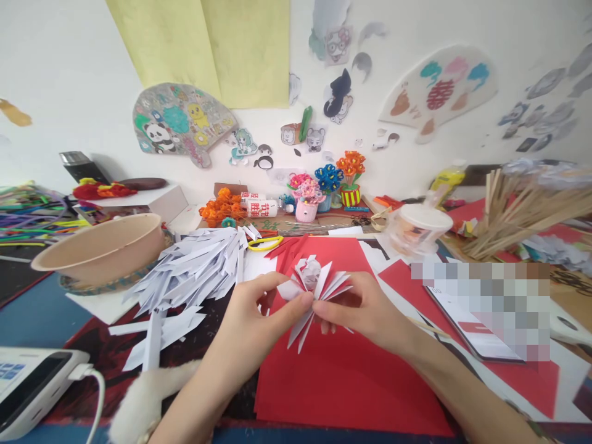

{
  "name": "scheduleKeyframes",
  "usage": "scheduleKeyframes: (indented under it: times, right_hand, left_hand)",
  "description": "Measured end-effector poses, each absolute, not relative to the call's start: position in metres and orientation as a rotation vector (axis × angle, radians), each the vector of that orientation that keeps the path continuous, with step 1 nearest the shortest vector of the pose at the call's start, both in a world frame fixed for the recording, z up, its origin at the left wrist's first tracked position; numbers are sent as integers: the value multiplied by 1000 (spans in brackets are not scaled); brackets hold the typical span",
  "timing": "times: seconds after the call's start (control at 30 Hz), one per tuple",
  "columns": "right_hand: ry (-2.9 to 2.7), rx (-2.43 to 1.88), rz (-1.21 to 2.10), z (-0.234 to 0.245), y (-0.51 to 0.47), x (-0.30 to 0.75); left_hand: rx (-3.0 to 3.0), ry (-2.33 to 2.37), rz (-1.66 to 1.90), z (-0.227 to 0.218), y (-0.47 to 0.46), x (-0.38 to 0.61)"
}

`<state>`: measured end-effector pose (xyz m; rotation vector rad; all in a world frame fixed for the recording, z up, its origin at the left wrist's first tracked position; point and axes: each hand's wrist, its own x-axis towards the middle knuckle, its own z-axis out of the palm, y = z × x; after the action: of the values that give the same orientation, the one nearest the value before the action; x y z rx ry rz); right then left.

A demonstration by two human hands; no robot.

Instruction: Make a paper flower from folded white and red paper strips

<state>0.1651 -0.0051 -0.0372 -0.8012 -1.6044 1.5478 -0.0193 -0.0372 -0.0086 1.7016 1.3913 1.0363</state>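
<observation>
One white paper flower (314, 285), pinched by left hand (252, 324) and right hand (370, 311), one red sheet (342, 376) beneath

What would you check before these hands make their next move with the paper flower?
1. Grip on the paper flower: ok, left hand and right hand both pinch its base.
2. Lie of the red sheet: ok, flat beneath the flower.
3. Supply of white strips: ok, piled beside the left hand.
4. Place of the scissors: ok, beyond the flower, away from the fingers.
5. Petals fixed fast at the base: cannot tell, fingers hide it.
</observation>
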Motion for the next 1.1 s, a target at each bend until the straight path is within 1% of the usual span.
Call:
scheduleKeyframes:
  times: [0.2, 0.5, 0.8, 0.97, 1.1]
  right_hand:
    - [-1641, -743, 1633, -42, 0, 171]
    - [-1681, -682, 1669, -44, 4, 173]
    - [-1723, -633, 1701, -41, 7, 177]
    - [-1749, -625, 1687, -39, 9, 178]
    - [-1750, -606, 1689, -39, 10, 178]
  left_hand:
    - [1740, 1316, 946, -7, -35, -23]
    - [1490, 1216, 903, -3, -38, -22]
    - [1436, 1122, 804, 2, -29, -23]
    - [1532, 1048, 843, 11, -29, -19]
    - [1696, 1176, 835, 13, -29, -18]
